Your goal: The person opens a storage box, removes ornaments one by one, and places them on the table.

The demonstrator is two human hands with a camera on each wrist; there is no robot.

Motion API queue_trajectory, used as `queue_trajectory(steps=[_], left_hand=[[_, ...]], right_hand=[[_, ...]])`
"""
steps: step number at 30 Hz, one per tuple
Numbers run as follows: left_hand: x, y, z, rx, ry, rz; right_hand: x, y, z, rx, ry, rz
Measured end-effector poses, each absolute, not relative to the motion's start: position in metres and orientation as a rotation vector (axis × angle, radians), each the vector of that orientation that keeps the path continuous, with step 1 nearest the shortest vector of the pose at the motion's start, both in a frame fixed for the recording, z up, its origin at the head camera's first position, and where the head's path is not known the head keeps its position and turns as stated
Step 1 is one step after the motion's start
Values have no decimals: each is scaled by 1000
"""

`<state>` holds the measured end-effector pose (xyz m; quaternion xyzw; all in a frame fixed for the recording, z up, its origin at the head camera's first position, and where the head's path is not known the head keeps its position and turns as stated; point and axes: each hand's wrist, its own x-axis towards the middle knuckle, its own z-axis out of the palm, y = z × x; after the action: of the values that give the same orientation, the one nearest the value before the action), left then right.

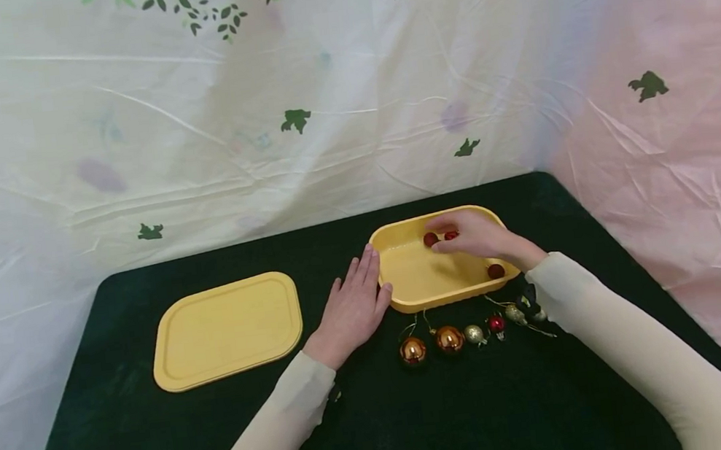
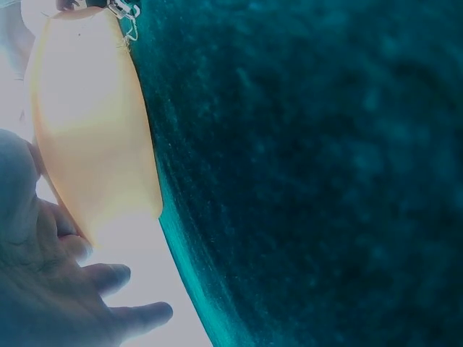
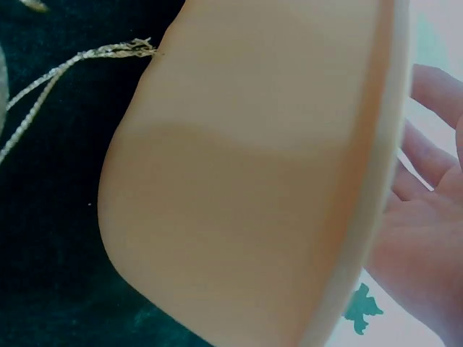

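Partly hidden by its own fingers, the right hand (image 1: 472, 234) reaches into a yellow tray (image 1: 415, 274); a dark red ball (image 1: 431, 239) shows between its fingertips and thumb, a second red ball (image 1: 451, 235) closer to the palm. Whether it grips either I cannot tell: the right wrist view has the tray's wall and rim covering the fingertips. Another red ball (image 1: 496, 271) sits in the tray, just below that hand's wrist. The left hand (image 1: 354, 303) has its fingers straight, touching the tray's left end. Nearer the person than the right hand lie copper baubles (image 1: 413, 351) and smaller ornaments (image 1: 474, 335); the rightmost is half covered by the right cuff (image 1: 546, 279). Left of the left hand lies a flat yellow lid (image 1: 227, 332). Dark green cloth (image 1: 380, 413) covers the table, and a leaf-printed curtain (image 1: 355, 108) hangs beyond both hands. Glare washes out the left wrist view.
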<state>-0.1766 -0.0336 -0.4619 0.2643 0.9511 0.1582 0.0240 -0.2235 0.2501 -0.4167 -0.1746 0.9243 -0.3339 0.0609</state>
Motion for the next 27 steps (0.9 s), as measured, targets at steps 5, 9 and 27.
queue_trajectory(steps=[5,9,27], left_hand=[[-176,-34,-460,816,2935,499],[-176,-35,-459,820,2926,510],[-176,-35,-459,818,2925,517]], right_hand=[[-230,248,-422,-578,2772,-990],[-233,247,-425,-586,2768,-988],[-234,244,-438,-460,2774,-875]])
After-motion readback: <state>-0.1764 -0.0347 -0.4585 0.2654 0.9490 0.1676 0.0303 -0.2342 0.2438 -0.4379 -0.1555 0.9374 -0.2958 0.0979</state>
